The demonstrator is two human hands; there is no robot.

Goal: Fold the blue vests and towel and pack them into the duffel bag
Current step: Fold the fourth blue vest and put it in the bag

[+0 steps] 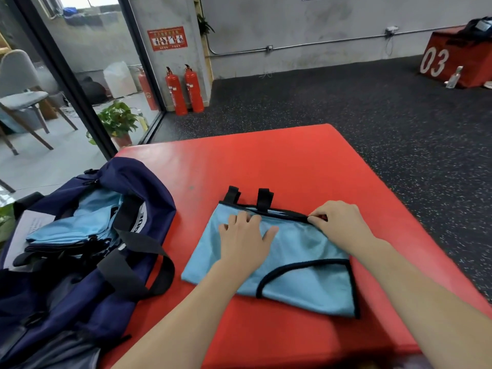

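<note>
Blue vest (black-trimmed): left hand flat, right hand pinching its edge.

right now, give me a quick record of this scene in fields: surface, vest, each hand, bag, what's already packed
surface: red padded mat
vest: light blue vest with black trim, lying flat on the mat, two black straps at its far edge
left hand: left hand rests flat on the vest, fingers spread
right hand: right hand pinches the vest's black far edge
bag: navy duffel bag, open, at the mat's left edge
packed: folded blue items already inside the bag
task state: this vest not yet in the bag
</note>
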